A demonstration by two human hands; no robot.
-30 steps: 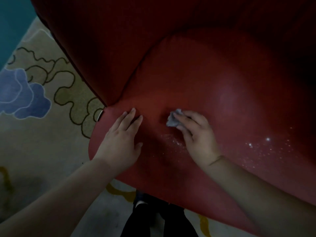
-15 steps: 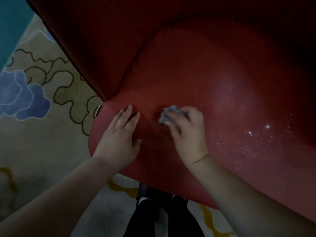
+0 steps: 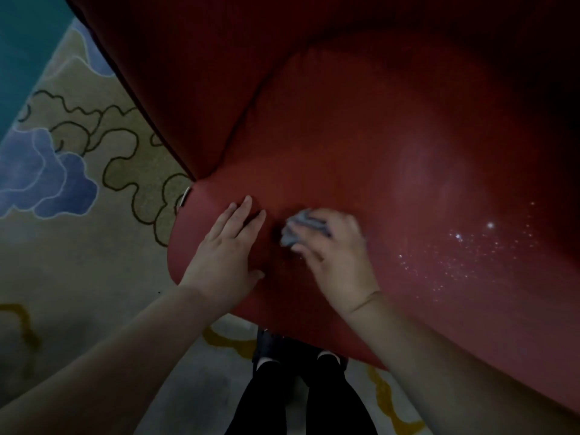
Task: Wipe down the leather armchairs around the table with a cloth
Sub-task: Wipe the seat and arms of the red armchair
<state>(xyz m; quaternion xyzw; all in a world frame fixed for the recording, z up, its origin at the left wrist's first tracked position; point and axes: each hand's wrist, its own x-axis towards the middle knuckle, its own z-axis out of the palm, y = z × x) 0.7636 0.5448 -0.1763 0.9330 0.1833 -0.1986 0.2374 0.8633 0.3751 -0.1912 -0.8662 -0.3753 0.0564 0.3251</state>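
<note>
L hand (image 3: 227, 260) flat, fingers straight on armchair seat (image 3: 392, 146); R hand (image 3: 337, 255) grips crumpled cloth (image 3: 296, 229).

**Hands and cloth low on the armchair seat**

The armchair (image 3: 345, 120) fills the upper and right parts of the frame, its seat sloping down toward the lower right. The carpet (image 3: 62, 262) lies under it, across the left side and along the bottom. The left hand (image 3: 224, 255) rests flat on the seat's lower left edge, left of centre. Just to its right, the right hand (image 3: 335, 262) presses a bunched cloth (image 3: 296, 229) on the seat; the cloth sits at the hand's upper left, apart from the left hand's fingertips. A small metal part, perhaps a fitting (image 3: 185, 196), shows at the seat's left corner. The person's legs (image 3: 301, 400) stand at bottom centre, below the seat's front edge.
</note>
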